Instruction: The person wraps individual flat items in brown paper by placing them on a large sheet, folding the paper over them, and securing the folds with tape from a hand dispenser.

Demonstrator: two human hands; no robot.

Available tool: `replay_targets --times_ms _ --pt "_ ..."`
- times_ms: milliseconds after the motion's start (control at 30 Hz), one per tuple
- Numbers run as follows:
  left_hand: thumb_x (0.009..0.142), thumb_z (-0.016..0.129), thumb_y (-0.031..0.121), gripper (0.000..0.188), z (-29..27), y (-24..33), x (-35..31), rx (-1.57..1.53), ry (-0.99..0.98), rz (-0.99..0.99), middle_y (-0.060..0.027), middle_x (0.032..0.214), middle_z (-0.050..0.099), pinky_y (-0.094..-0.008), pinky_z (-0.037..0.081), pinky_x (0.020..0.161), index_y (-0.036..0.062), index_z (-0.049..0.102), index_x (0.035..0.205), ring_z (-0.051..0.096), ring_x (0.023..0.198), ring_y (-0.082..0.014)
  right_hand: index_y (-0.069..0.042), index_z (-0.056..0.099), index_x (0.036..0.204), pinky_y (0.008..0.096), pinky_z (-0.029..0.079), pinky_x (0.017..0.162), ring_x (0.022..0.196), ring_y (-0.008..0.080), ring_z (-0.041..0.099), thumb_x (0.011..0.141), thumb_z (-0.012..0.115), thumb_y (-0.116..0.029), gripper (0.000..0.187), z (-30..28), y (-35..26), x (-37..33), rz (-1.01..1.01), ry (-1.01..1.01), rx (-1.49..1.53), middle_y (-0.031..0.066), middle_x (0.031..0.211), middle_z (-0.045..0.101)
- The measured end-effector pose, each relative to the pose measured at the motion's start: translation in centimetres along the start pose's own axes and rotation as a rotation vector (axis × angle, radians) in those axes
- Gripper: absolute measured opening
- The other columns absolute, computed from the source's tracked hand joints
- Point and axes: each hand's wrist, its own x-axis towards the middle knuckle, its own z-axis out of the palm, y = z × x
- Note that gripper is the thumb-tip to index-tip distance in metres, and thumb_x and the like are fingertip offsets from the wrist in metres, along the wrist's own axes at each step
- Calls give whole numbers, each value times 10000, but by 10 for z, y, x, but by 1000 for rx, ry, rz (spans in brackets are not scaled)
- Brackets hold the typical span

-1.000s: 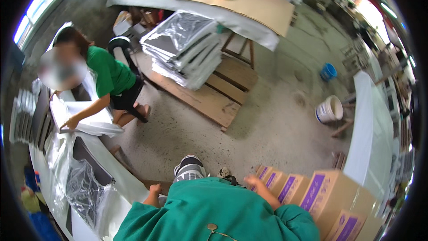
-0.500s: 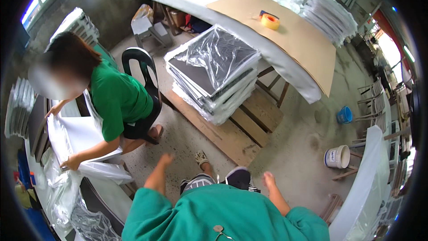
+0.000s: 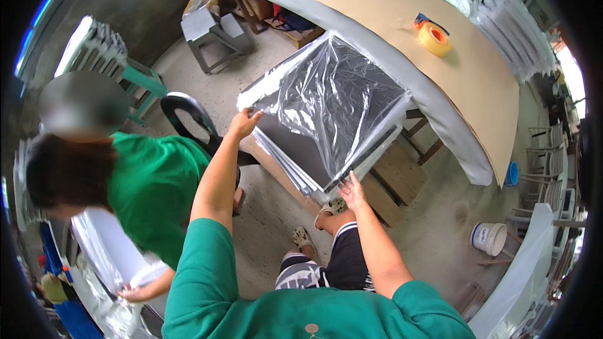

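In front of me stands a stack of flat dark panels in clear plastic, on a wooden pallet. My left hand is at the left edge of the top plastic-wrapped panel, its fingers closed over the rim. At the near right corner, my right hand is turned palm up with its fingers apart. Its fingertips are at or just under the corner; whether they bear on it I cannot tell. The crinkled clear plastic covers most of the top panel, leaving a dark strip bare near me.
A co-worker in a green shirt leans over a table at left, beside a black chair. Brown board with a tape roll lies on the far table. A grey stool stands behind; a white bucket is at right.
I have come closer to the stack. Both my hands went from hanging at my sides to the top panel's edges. The co-worker has bent further forward and turned away.
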Motion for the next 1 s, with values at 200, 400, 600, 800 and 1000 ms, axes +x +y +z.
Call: replay_targets --times_ms 200,400,600,800,1000 --pt "700 519 680 972 -27 -32 92 169 -34 -179 -275 1273 411 -394 326 996 -32 296 1323 391 1208 -361 -46 463 1202 370 385 899 1070 228 491 806 618 -381 541 80 10 9 41 -91 158 78 1172 529" --pt "627 399 818 1166 -20 -40 135 281 -340 -255 -293 1205 468 -390 352 968 -131 273 1292 420 1181 -371 -1 453 1203 365 357 947 1100 226 475 783 657 -347 582 66 14 23 -35 -83 228 101 1214 500" --pt "608 434 814 1144 4 -61 119 167 -233 -187 -280 1269 413 -380 334 988 -114 338 1268 400 1201 -363 -41 504 1176 413 348 967 1115 276 469 701 687 -493 681 71 -4 29 68 28 137 136 1201 522" --pt "651 444 771 995 -23 -19 46 367 -143 -200 -268 1100 552 -407 420 895 -91 484 1146 527 1067 -355 -30 527 1147 443 386 929 1058 290 517 704 671 -508 668 74 -17 6 177 -14 101 140 1137 557" --pt "679 637 537 635 0 -59 -31 14 -247 -161 -230 911 624 -410 460 766 -22 607 978 590 926 -362 47 589 1011 317 473 759 818 214 597 694 723 -422 582 23 -34 -15 -168 185 -375 136 929 621"
